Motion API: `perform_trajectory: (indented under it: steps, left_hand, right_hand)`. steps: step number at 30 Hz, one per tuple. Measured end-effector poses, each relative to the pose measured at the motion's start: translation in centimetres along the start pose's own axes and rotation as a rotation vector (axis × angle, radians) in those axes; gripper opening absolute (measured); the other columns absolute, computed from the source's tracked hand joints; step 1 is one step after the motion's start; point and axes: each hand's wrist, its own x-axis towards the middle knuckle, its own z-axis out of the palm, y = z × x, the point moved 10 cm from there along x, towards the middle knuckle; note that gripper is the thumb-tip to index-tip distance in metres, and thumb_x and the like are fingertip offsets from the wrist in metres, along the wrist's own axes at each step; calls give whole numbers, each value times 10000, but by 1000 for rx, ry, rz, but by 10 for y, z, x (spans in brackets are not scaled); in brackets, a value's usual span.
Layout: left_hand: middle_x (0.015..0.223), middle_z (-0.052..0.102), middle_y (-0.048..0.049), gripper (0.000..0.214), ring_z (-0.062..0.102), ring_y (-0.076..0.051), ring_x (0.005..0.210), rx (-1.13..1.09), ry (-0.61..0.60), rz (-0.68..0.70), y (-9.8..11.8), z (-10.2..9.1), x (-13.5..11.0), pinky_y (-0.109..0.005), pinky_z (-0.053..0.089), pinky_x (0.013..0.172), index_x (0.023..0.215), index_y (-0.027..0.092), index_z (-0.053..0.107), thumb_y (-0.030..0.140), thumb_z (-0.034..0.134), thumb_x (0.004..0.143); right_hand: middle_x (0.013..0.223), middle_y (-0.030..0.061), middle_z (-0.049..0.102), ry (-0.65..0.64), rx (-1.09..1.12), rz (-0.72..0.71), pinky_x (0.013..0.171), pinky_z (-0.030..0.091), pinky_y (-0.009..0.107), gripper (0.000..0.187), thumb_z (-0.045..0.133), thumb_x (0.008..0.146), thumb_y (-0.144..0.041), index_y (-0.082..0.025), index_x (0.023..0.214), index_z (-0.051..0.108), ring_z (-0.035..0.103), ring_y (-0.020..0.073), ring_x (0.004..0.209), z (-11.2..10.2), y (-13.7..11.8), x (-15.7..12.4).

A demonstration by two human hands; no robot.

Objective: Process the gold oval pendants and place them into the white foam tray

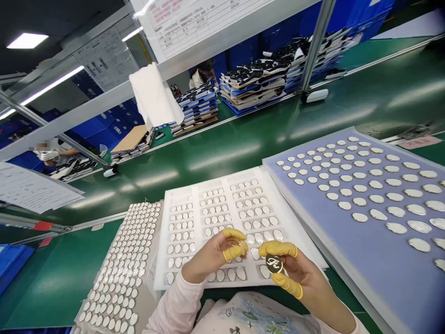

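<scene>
Yellow finger covers sit on the fingertips of both my hands. My right hand (292, 266) grips a small dark oval badge (274, 264) by its edge between thumb and fingers; a shiny, letter-like emblem shows on its face. Just to the left, my left hand (219, 250) is closed in a pinch, and something small and pale seems to be at its fingertips, too blurred to name. Under both hands lies a white foam tray (196, 218) with rows of silver-rimmed, white oval pieces (220, 275) in its slots.
A sheet of similar ovals (125, 250) lies at the left. On the right is a stack topped by a blue-violet sheet (333, 241) with spaced ovals. Beyond runs a green conveyor belt (222, 153), then piled trays of parts (253, 88). A white cloth (153, 97) hangs from the overhead rail.
</scene>
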Motion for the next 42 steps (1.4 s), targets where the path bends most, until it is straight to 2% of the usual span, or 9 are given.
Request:
perform_trajectory:
  steps: [4, 10, 14, 20, 26, 30, 33, 36, 42]
  left_hand:
    - [1150, 670, -68, 293, 635, -164, 1053, 938, 442, -104, 9, -108, -4, -315, 498, 982, 1257, 208, 567, 287, 545, 976]
    - [1222, 634, -156, 239, 543, -277, 1237, 1275, 704, -333, 21, -225, 11, -466, 425, 1078, 1174, 108, 623, 167, 523, 965]
    - [1247, 633, -103, 306, 610, -261, 1153, 1362, 736, -466, 16, -260, 26, -504, 506, 995, 1209, 148, 618, 325, 616, 959]
    - [1220, 645, -98, 333, 655, -230, 1050, 1385, 697, -556, 11, -276, 35, -447, 571, 899, 1227, 153, 612, 355, 618, 963]
    - [1192, 615, -138, 171, 567, -287, 1179, 1418, 718, -324, 44, -236, 32, -489, 470, 1016, 1081, 134, 660, 212, 569, 959]
    - [1180, 602, -135, 207, 536, -279, 1188, 1351, 633, -52, 67, -156, 17, -440, 439, 1045, 1043, 172, 666, 193, 471, 979]
    - [983, 652, -56, 137, 602, -194, 979, 1067, 287, 148, 68, -69, 5, -322, 493, 923, 887, 201, 658, 283, 571, 952]
    - [849, 635, -19, 175, 572, -138, 782, 594, -59, 119, 50, 3, -7, -258, 481, 757, 831, 182, 630, 344, 685, 870]
    - [731, 571, 36, 492, 408, -57, 566, 45, -90, -68, 8, 51, -4, -211, 399, 588, 785, 204, 440, 573, 764, 749]
  right_hand:
    - [1050, 100, 722, 2, -14, 44, 750, 589, 332, 278, 757, 845, -435, -277, 1058, 675, 704, 242, 944, -4, 16, 0]
    - [989, 73, 690, 23, -86, 105, 738, 571, 332, 294, 758, 825, -485, -277, 1004, 655, 673, 219, 883, 5, 18, 1]
    - [983, 67, 680, 97, -128, 81, 707, 554, 332, 278, 718, 850, -514, -279, 986, 658, 657, 212, 857, 3, 13, -2]
    - [985, 86, 690, 119, -139, 89, 696, 553, 346, 340, 715, 840, -549, -254, 997, 653, 649, 215, 833, 0, 13, -3]
    - [1067, 83, 685, -20, -137, 50, 710, 570, 328, 252, 717, 879, -424, -296, 1083, 641, 634, 192, 814, 4, 15, -3]
    - [1120, 53, 661, -44, -179, -64, 758, 574, 341, 255, 688, 915, -341, -360, 1160, 619, 577, 147, 711, 7, 5, -3]
    - [1077, 41, 619, -34, -220, -166, 698, 559, 322, 254, 685, 918, -324, -369, 1159, 619, 518, 133, 650, 14, -8, 1]
    - [1007, 34, 588, -29, -269, -271, 604, 515, 289, 232, 683, 924, -316, -357, 1143, 616, 478, 135, 622, 23, -22, 4]
    - [977, 27, 577, -59, -416, -387, 586, 499, 270, 246, 678, 934, -326, -359, 1171, 617, 475, 148, 660, 33, -41, -1]
